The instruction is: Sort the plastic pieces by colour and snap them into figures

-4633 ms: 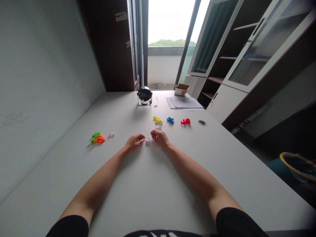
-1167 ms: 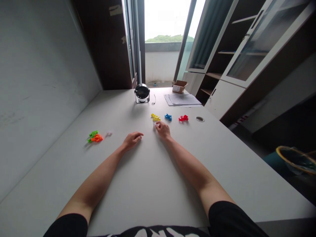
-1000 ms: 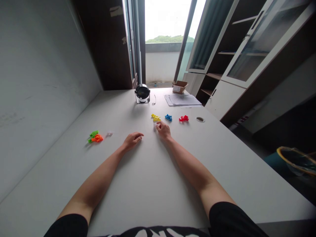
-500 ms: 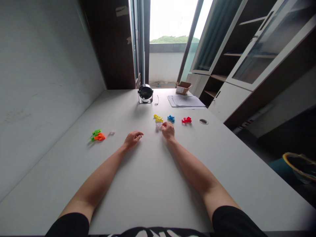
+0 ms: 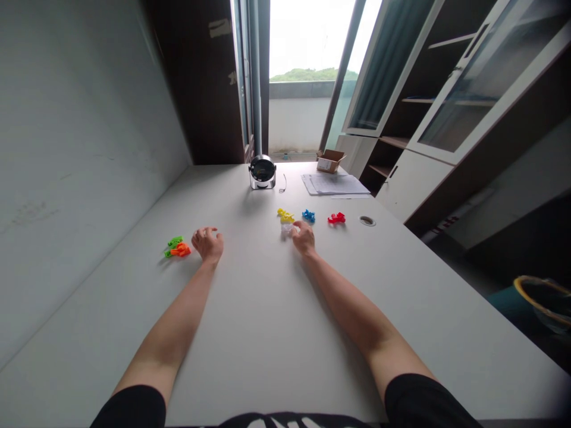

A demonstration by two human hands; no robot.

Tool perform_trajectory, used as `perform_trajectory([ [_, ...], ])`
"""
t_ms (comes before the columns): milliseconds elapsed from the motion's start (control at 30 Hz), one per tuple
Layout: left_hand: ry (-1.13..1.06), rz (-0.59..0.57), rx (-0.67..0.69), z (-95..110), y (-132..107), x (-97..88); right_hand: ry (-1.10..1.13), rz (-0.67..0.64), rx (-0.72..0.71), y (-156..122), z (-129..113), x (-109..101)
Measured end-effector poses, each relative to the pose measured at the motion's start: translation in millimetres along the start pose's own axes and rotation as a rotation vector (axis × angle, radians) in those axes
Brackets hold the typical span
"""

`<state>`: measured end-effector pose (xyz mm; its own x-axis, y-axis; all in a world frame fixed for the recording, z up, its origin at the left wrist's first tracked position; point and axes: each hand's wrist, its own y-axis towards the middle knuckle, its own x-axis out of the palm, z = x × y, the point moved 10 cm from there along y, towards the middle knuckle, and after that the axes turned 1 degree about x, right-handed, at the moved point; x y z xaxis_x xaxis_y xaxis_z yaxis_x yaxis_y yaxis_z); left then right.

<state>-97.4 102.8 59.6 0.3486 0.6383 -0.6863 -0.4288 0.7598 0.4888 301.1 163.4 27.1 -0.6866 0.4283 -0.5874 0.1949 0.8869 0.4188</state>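
My left hand (image 5: 208, 245) is over the spot where a small clear piece lay. Its fingers are apart and slightly bent, and the clear piece is hidden beneath it. Just left of this hand, an orange plastic piece (image 5: 181, 249) lies against green plastic pieces (image 5: 175, 242). My right hand (image 5: 304, 239) rests on the table with thumb and forefinger closed at the edge of a small clear plastic piece (image 5: 286, 228). Behind that are yellow plastic pieces (image 5: 286, 217) and a blue plastic cluster (image 5: 308, 216). A red plastic cluster (image 5: 336, 219) lies farther right. Their exact kind is too small to tell.
At the back of the white table (image 5: 267, 333) stands a round black lamp-like device (image 5: 262, 171) with a thin cord (image 5: 282, 184) beside it. Papers (image 5: 336, 183) and an open cardboard box (image 5: 330, 160) lie back right. A cable hole (image 5: 367, 220) is set in the tabletop.
My left hand has moved left from the table's middle and now covers the small clear piece by the orange and green ones. The right hand has stayed in place.
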Motion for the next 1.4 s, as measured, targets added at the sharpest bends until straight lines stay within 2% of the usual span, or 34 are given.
perform_trajectory([
  [167, -0.097, -0.116, -0.055, -17, 2, 25.9, 0.040, -0.031, 0.031, -1, 1, 2],
  [267, -0.150, -0.183, -0.014, -14, 2, 36.1, 0.055, -0.010, 0.024, -1, -2, -2],
  [400, -0.151, -0.292, 0.092, 1, -2, 46.6, 0.071, 0.025, 0.000, -2, -9, -9],
  [533, -0.168, -0.413, 0.260, 27, -15, 54.4, 0.085, 0.066, -0.059, -6, -21, -17],
  [700, -0.156, -0.443, 0.412, 54, -30, 50.3, 0.095, 0.081, -0.170, -16, -43, -23],
  [800, -0.148, -0.455, 0.474, 67, -38, 46.5, 0.093, 0.014, -0.237, -24, -60, -18],
  [900, -0.164, -0.480, 0.525, 80, -46, 43.6, 0.099, -0.136, -0.283, -35, -73, -4],
  [1067, -0.249, -0.601, 0.548, 94, -62, 48.1, 0.119, -0.357, -0.424, -58, -93, 23],
  [1200, -0.277, -0.622, 0.578, 100, -69, 49.3, 0.073, -0.403, -0.529, -68, -99, 36],
  [1400, -0.251, -0.659, 0.584, 103, -72, 50.6, -0.015, -0.449, -0.580, -75, -101, 44],
])
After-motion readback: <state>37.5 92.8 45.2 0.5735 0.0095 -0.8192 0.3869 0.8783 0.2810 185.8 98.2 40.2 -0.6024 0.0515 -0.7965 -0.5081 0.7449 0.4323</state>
